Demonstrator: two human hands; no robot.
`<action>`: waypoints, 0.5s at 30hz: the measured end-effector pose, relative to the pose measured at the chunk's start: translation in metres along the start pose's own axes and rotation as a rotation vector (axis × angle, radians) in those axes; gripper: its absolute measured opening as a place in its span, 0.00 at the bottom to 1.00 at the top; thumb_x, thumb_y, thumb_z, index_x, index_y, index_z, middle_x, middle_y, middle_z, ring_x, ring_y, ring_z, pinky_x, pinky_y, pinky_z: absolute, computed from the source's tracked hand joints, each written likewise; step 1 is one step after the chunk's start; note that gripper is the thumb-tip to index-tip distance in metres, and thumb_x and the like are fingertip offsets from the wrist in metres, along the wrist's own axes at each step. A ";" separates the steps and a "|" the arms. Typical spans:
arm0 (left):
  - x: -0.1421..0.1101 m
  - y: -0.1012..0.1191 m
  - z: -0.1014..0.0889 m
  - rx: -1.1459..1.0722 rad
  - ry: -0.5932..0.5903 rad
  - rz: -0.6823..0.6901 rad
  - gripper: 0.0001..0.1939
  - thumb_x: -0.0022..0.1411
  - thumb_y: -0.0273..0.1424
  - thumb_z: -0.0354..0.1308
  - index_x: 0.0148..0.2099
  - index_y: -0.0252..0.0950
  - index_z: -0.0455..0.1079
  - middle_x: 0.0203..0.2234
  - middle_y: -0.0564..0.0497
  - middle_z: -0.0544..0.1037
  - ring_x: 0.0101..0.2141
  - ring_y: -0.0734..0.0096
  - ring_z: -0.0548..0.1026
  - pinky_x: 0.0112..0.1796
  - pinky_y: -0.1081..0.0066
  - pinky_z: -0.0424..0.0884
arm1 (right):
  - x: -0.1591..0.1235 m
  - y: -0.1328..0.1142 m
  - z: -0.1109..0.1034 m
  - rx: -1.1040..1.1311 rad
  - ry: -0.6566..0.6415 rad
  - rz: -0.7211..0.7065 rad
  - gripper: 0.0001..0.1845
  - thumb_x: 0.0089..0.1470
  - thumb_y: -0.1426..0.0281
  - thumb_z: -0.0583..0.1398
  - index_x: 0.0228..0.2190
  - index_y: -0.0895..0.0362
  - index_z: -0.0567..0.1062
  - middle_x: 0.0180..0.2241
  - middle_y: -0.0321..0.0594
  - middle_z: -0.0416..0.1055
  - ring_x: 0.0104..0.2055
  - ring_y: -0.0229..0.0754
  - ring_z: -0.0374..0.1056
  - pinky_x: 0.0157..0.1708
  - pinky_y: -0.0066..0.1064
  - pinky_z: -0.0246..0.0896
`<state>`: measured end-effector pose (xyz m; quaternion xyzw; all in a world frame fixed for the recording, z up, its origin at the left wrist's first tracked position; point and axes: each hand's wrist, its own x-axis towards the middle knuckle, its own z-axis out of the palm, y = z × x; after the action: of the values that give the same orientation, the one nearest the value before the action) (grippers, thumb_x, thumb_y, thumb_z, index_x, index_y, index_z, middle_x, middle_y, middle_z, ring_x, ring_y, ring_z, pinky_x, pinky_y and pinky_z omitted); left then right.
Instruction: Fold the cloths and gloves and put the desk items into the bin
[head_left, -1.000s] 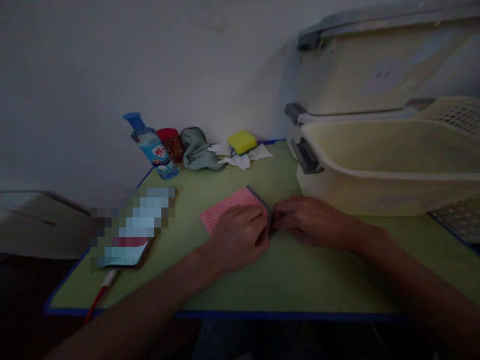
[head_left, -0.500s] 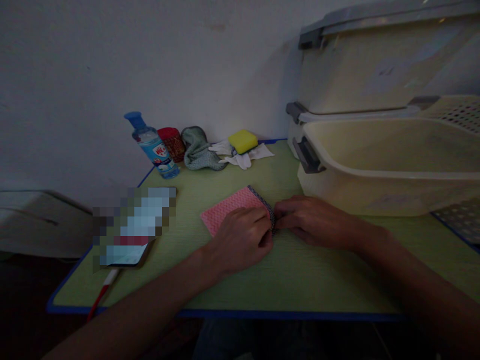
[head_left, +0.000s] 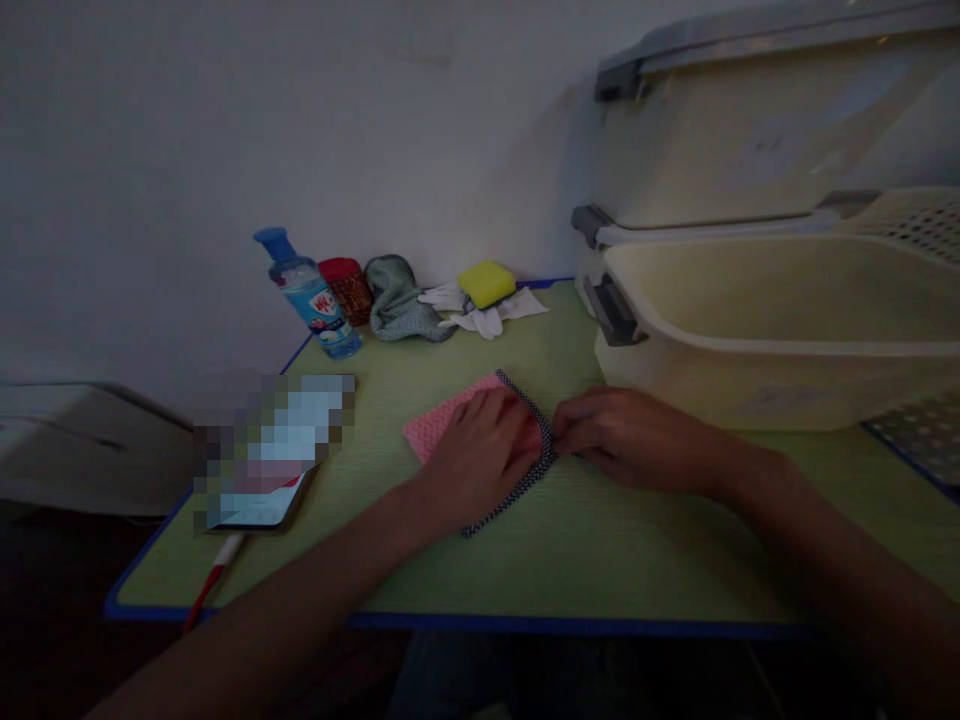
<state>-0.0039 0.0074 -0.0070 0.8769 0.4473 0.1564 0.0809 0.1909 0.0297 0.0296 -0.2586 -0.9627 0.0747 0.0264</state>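
Note:
A folded pink cloth [head_left: 439, 425] with a dark checkered border lies on the green table [head_left: 600, 540]. My left hand [head_left: 480, 455] rests flat on top of it, fingers stretched out toward the cloth's right corner. My right hand [head_left: 626, 435] is beside it on the right, fingertips pinched on the checkered edge at that corner. The dark border runs out from under my left hand toward the table's front.
A large cream plastic tub [head_left: 772, 330] with a lid stands at the right. Along the wall sit a blue bottle [head_left: 307, 295], a red jar [head_left: 345, 288], a grey-green rag [head_left: 401, 300], a yellow sponge [head_left: 486, 283] on white cloth. A phone [head_left: 262, 500] with a red cable lies at left.
My left hand has opened and slid up onto the cloth, uncovering the checkered border at the front. My right hand stays at the cloth's right corner.

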 end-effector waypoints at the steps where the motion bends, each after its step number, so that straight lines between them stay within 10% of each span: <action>1: -0.001 -0.001 0.001 0.068 -0.010 -0.025 0.22 0.61 0.37 0.48 0.54 0.29 0.59 0.53 0.38 0.61 0.55 0.54 0.59 0.53 0.55 0.58 | 0.000 0.000 0.000 0.002 0.003 -0.001 0.15 0.47 0.82 0.53 0.30 0.56 0.77 0.32 0.40 0.72 0.35 0.39 0.68 0.37 0.31 0.60; 5: -0.004 -0.002 0.007 0.226 -0.063 -0.088 0.30 0.63 0.44 0.40 0.62 0.31 0.48 0.61 0.35 0.47 0.61 0.48 0.45 0.57 0.51 0.47 | -0.001 0.000 0.000 -0.014 0.039 0.003 0.14 0.50 0.80 0.52 0.32 0.57 0.76 0.31 0.40 0.73 0.35 0.40 0.68 0.38 0.32 0.60; 15: -0.004 -0.002 0.010 0.240 -0.058 -0.084 0.32 0.63 0.47 0.35 0.62 0.32 0.47 0.61 0.35 0.47 0.61 0.48 0.45 0.56 0.50 0.49 | 0.000 -0.004 -0.002 -0.025 0.090 0.015 0.13 0.52 0.78 0.52 0.36 0.59 0.74 0.30 0.42 0.71 0.34 0.41 0.67 0.36 0.32 0.60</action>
<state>-0.0043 0.0057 -0.0173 0.8649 0.4967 0.0728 -0.0052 0.1888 0.0263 0.0318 -0.2694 -0.9594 0.0514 0.0659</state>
